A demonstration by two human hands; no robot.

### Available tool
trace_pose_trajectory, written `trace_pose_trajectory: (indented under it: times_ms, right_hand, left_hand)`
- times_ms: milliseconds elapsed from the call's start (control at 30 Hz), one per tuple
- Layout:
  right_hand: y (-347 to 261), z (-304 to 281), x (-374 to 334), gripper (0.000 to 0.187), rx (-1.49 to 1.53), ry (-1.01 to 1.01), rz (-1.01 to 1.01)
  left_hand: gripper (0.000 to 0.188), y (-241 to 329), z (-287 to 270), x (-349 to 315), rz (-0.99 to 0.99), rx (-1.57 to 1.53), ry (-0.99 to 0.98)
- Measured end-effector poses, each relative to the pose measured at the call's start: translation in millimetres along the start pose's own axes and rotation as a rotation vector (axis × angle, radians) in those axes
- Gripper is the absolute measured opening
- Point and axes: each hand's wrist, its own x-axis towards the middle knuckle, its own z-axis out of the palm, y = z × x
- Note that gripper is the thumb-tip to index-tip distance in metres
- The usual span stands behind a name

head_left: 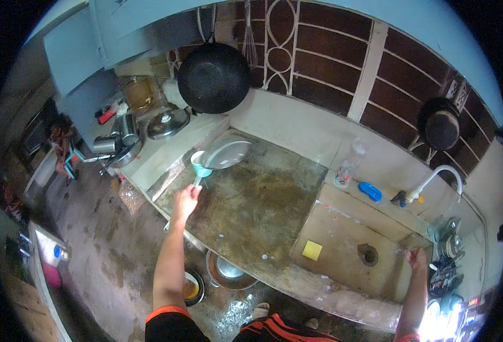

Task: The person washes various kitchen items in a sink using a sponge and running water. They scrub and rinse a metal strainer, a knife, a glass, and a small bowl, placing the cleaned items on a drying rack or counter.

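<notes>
A strainer [228,154] with a pale round mesh is in my left hand [186,202], its fingers closed round the light handle. The mesh is over the back left of the worn counter [263,194]. Just beyond that hand, a turquoise cup [200,164] stands partly behind the handle. My right hand [416,258] is at the right side of the sink [343,228], its fingers curled; anything in them is hidden. Left of the drain hole lies a yellow sponge [312,251].
A white curved faucet [439,176] rises behind the sink, near a blue brush [370,191] and a clear jar [351,165]. Dishes [448,251] crowd the right side. A black wok [214,78] hangs above. Pans [228,273] sit on the floor below.
</notes>
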Motion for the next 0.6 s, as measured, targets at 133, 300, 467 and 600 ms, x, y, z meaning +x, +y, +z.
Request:
trace_pose_trajectory:
  times_ms: [133, 300, 467, 600]
  right_hand:
    - [-23.9, -1.8, -22.1, 0.012, -0.154, -0.064, -0.096]
    - [-55.7, 28.1, -79.6, 0.025, -1.228, 0.161, -0.485]
    - [-47.5, 76.2, -132.0, 0.042, -1.592, 0.22, -0.53]
    - [-31.6, 71.5, -176.8, 0.047, -1.06, 0.297, -0.485]
  left_hand:
    - [0.037, -62.0, 21.6, 23.2, -0.105, -0.04, 0.104]
    - [0.044, -100.6, 47.6, 25.9, -0.228, -0.037, 0.056]
    - [0.027, -109.2, -3.1, 24.4, 0.316, 0.31, 0.176]
    - [0.041, -133.4, -0.6, 39.4, 0.449, 0.506, 0.261]
